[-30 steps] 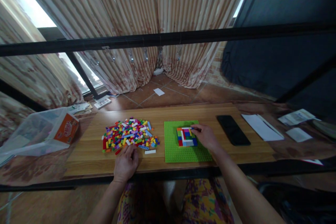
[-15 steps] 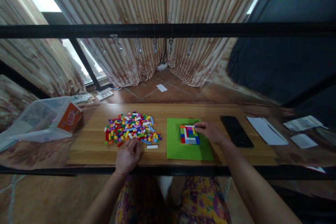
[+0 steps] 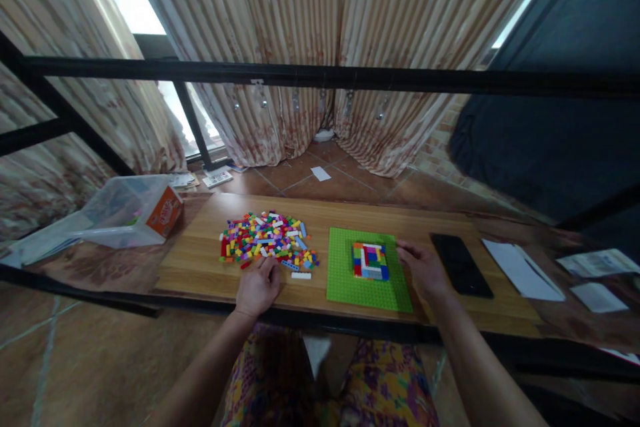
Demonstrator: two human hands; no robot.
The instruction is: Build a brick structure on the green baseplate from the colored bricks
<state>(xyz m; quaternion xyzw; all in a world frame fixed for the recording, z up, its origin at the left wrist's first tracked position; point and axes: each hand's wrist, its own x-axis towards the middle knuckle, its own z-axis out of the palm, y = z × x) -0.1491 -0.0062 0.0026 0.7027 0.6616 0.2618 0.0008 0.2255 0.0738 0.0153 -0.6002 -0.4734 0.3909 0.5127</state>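
A low square build of coloured toy bricks (image 3: 371,261) sits on the green baseplate (image 3: 345,288). To its right, my right hand (image 3: 421,267) is at the baseplate's right edge, apart from the build. Its fingers reach leftward, slightly apart, and no brick shows between them. My left hand (image 3: 259,285) rests on the table at the near edge of the loose brick pile (image 3: 267,238). Its fingers are curled in, and anything inside them is hidden. Just right of that hand lie a long white brick (image 3: 301,275) and a blue strip with holes (image 3: 290,265).
On the wooden table (image 3: 200,247), a black phone (image 3: 461,265) lies right of the baseplate, with white paper (image 3: 520,270) beyond it. A clear plastic bin (image 3: 127,213) with an orange label stands at the left. A black rail (image 3: 320,73) crosses behind the table.
My right hand has drawn back rightward from the brick build to the baseplate's edge. The left hand stays curled by the pile. The whole view has shifted and tilted slightly.
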